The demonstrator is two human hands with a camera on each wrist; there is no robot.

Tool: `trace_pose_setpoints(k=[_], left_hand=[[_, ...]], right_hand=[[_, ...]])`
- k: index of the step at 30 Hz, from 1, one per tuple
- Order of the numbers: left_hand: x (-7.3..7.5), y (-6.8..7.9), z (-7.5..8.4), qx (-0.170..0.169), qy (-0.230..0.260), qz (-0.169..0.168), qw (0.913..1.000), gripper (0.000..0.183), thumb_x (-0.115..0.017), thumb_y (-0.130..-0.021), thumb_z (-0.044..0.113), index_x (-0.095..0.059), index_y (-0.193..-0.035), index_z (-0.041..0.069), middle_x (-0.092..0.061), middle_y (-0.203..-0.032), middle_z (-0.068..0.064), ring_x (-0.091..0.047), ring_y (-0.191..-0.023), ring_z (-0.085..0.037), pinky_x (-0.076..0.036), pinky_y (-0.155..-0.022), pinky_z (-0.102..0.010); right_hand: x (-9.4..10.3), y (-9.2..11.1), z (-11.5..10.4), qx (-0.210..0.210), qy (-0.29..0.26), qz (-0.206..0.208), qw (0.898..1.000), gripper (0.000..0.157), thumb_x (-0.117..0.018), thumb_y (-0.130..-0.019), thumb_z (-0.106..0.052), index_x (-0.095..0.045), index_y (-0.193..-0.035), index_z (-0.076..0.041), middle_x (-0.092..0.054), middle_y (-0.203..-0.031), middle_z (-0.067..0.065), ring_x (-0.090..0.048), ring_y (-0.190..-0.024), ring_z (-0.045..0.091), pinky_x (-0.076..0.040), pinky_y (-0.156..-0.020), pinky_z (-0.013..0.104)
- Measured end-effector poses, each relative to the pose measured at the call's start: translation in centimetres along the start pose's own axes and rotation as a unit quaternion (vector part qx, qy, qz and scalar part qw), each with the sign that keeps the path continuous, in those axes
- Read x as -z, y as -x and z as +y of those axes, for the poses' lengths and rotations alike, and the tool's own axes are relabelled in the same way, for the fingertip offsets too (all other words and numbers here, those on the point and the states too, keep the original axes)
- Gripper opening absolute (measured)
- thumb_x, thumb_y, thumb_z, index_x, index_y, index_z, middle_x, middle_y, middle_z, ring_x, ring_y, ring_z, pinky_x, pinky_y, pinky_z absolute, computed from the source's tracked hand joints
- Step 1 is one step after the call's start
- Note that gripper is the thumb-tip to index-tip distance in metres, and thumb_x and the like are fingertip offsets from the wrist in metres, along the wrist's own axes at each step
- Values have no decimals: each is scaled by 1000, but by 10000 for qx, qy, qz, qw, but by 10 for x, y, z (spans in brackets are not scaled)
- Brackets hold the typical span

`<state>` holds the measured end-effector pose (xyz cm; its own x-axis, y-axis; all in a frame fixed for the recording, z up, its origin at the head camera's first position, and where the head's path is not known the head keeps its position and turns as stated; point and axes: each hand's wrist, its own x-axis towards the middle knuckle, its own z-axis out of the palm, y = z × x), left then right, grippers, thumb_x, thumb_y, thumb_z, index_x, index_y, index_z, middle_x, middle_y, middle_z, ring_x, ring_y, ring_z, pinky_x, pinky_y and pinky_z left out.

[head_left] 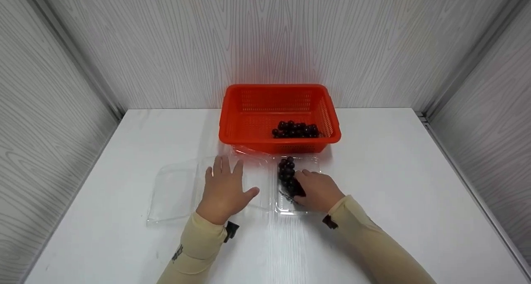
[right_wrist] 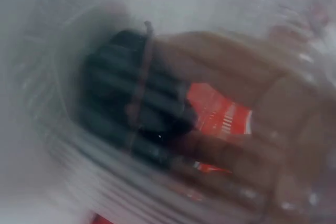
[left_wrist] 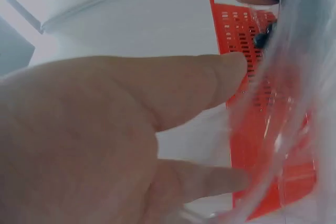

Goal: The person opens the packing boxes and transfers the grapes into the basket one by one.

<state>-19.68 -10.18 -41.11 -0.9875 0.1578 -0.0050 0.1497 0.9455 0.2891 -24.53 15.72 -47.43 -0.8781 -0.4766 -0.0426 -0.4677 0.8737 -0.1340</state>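
Observation:
A bunch of dark grapes [head_left: 286, 172] lies in a clear plastic box [head_left: 286, 211] in front of the red basket. My right hand [head_left: 317, 190] grips the lower end of this bunch, inside the box. In the right wrist view the grapes [right_wrist: 131, 93] and their stem appear blurred through clear plastic, with the fingers around them. My left hand [head_left: 226, 192] spreads its fingers over clear plastic lids [head_left: 172, 192] left of the box. Whether its fingertips touch the plastic cannot be told. The left wrist view has the thumb [left_wrist: 194, 82] beside a clear plastic wall [left_wrist: 299, 77].
A red slotted basket [head_left: 257, 126] stands at the back of the white table [head_left: 386, 163], with more dark grapes [head_left: 296, 130] in its right half. Pale wood-grain panels [head_left: 174, 47] close off the back and both sides.

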Motion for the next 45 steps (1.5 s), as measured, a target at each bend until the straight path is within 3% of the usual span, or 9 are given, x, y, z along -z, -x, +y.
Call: trace_pose_setpoints(k=[4, 8, 11, 17, 25, 31, 35, 40, 45], left_hand=[[-7, 0, 10, -392, -292, 369, 9981, 94, -77, -88, 52, -38, -159, 4, -18, -167, -31, -12, -155, -49, -13, -122, -67], [-25, -3, 21, -1006, -197, -28, 9947, 103, -79, -84, 57, -35, -160, 4, -25, -167, -26, -18, -155, -45, -14, -124, -63], [-44, -6, 25, -1242, -124, -406, 9913, 115, -81, -78, 64, -30, -162, 3, -26, -167, -24, -22, -155, -44, -17, -124, -60], [-62, -12, 24, -1206, -185, -425, 9916, 122, -78, -74, 74, -35, -158, -3, -37, -161, -25, -34, -150, -43, -26, -122, -58], [-64, -12, 27, -1061, 67, -438, 9934, 112, -63, -83, 78, -34, -160, 3, -42, -159, -23, -38, -148, -39, -25, -121, -61], [-65, -13, 32, -954, 75, -470, 9943, 110, -65, -82, 78, -36, -160, 5, -42, -159, -21, -36, -149, -38, -23, -121, -62], [-65, -13, 34, -893, 109, -413, 9951, 110, -66, -81, 78, -39, -159, 5, -44, -157, -21, -38, -147, -39, -24, -120, -62], [-63, -13, 35, -852, 72, -329, 9958, 110, -68, -80, 77, -41, -156, 3, -47, -155, -23, -41, -145, -39, -27, -119, -61], [-63, -12, 35, -898, 46, -213, 9957, 110, -68, -80, 77, -43, -155, 0, -49, -151, -25, -43, -142, -42, -29, -118, -61]], right_hand=[[-3, -3, -1, 71, 49, 44, 10000, 44, -79, -92, -32, -63, -126, -7, -66, -104, 7, -65, -88, 24, -57, -87, 45], [-5, -5, -1, 118, 39, 76, 9999, 43, -77, -94, -30, -63, -128, -7, -67, -108, 9, -66, -91, 25, -58, -90, 45], [-7, -6, 0, 185, -115, 172, 9996, 37, -77, -93, -24, -63, -124, -7, -66, -105, 8, -66, -87, 25, -58, -89, 45], [-9, -5, 3, 421, -333, 444, 9976, 30, -78, -86, -14, -62, -111, -9, -62, -95, 6, -61, -72, 24, -58, -76, 45], [-12, -2, 2, 435, -235, 553, 9972, 37, -81, -89, -34, -64, -112, -11, -64, -95, 5, -61, -74, 21, -58, -75, 43], [-12, -5, 5, 464, -302, 669, 9962, 20, -78, -89, -20, -63, -101, -14, -60, -86, 2, -56, -67, 19, -54, -67, 38], [-8, -7, 8, 279, -711, 479, 9959, 20, -78, -88, -16, -64, -101, -18, -59, -88, -3, -55, -73, 17, -53, -73, 35], [-1, -8, 8, -60, -1294, 189, 9914, 24, -79, -90, -18, -67, -110, -22, -63, -96, -5, -58, -86, 17, -56, -89, 39], [3, -7, 7, -134, -1547, 243, 9876, 27, -78, -91, -16, -68, -115, -22, -66, -103, -7, -60, -93, 17, -54, -97, 41]])
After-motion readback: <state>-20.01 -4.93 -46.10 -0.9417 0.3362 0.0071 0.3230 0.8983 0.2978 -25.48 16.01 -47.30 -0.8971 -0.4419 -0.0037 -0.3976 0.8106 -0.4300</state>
